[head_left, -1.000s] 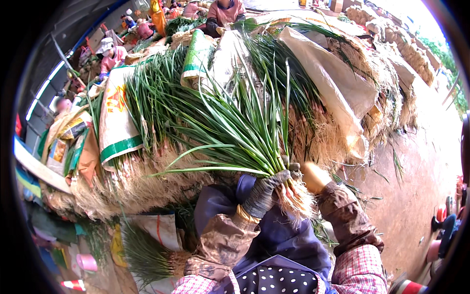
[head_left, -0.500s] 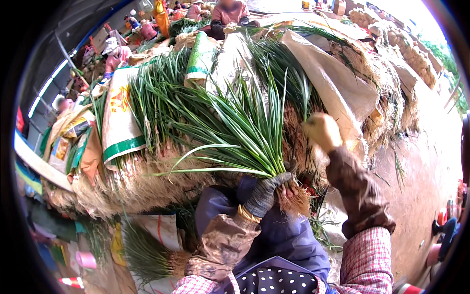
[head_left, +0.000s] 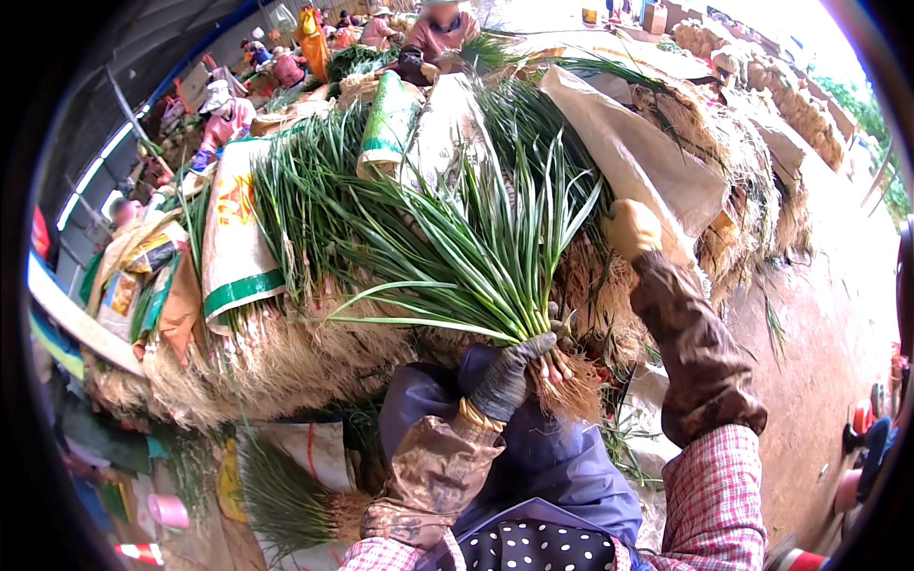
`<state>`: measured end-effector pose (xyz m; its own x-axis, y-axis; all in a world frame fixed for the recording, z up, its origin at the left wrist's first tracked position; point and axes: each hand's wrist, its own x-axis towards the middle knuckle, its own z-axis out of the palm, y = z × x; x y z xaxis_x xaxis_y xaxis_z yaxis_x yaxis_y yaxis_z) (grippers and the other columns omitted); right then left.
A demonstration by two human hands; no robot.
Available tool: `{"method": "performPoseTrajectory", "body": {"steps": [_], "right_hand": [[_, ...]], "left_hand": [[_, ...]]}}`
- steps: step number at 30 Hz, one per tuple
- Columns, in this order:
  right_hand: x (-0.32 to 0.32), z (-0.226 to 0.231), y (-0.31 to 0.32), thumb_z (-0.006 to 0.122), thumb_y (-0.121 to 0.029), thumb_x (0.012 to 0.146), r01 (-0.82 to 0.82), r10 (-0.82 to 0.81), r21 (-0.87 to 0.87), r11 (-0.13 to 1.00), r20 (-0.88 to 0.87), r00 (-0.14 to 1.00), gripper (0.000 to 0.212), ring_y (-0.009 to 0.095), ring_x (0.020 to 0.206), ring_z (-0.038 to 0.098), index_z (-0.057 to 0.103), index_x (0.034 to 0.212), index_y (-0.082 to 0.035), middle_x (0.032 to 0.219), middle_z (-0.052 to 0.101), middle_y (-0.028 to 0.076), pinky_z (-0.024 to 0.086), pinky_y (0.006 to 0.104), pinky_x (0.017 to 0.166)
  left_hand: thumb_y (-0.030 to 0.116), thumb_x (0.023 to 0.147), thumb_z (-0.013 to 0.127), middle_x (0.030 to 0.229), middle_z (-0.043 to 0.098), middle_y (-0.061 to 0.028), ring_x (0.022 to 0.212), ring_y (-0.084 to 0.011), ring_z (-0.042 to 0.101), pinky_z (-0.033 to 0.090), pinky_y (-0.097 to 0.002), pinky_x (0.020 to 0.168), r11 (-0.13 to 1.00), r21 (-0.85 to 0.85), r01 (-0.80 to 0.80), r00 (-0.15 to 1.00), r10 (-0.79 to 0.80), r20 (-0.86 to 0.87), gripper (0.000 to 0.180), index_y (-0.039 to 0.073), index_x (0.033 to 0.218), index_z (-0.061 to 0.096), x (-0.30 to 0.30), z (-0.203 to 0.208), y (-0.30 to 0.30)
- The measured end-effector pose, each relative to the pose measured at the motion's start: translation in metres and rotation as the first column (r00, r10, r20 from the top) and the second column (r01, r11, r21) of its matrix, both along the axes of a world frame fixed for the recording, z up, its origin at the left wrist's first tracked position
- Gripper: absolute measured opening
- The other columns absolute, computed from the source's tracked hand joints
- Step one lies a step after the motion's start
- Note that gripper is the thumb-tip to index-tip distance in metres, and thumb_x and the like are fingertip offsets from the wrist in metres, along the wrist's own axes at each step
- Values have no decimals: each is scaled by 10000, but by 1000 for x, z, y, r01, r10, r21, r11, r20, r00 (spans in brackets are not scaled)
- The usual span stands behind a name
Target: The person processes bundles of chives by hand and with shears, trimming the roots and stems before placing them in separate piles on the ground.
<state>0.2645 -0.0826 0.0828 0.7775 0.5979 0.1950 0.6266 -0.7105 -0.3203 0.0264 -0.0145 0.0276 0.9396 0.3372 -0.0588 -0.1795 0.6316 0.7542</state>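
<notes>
My left hand [head_left: 519,373], in a dark grey glove, is closed round the root end of a bunch of spring onions [head_left: 505,257] above my lap. Their long green leaves fan out away from me, and the pale bulbs and tangled brown roots [head_left: 568,383] stick out right of the fist. My right hand [head_left: 630,228], in a pale yellow glove, is reached out to the heap, at the edge of a beige sheet [head_left: 657,162] and beside the leaf tips. Its fingers are curled in; whatever they grip is hidden.
A large heap of spring onions [head_left: 314,190] lies before me, roots [head_left: 248,366] toward me, partly under woven sacks [head_left: 243,228]. Another bunch [head_left: 286,485] lies at lower left near a pink cylinder [head_left: 168,510]. A co-worker [head_left: 440,43] sits across the heap; brown floor [head_left: 809,381] runs right.
The leaves of the held bunch have spread further right. My right hand, blurred before, is now sharper and slightly higher at the heap. A bunch of green leaves now shows beside the co-worker opposite.
</notes>
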Motion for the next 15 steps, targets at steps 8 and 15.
{"method": "performPoseTrajectory", "body": {"steps": [8,15], "right_hand": [[-151,-47,-65,603,-208,811,-264,257,278,924,62,964,133,281,531,592,589,784,-79,578,576,122,468,364,503],[-142,-67,-87,373,-420,934,-153,323,301,941,-672,667,468,321,752,590,567,1029,-4,778,602,201,449,366,731]], "left_hand": [[97,848,571,740,625,-77,548,-139,592,461,-209,502,995,19,94,995,-93,-45,274,-23,1091,535,-2,-21,6],[103,815,584,764,628,-126,596,-189,606,503,-258,558,986,-46,161,987,-160,28,214,-42,973,581,5,-24,4]]}}
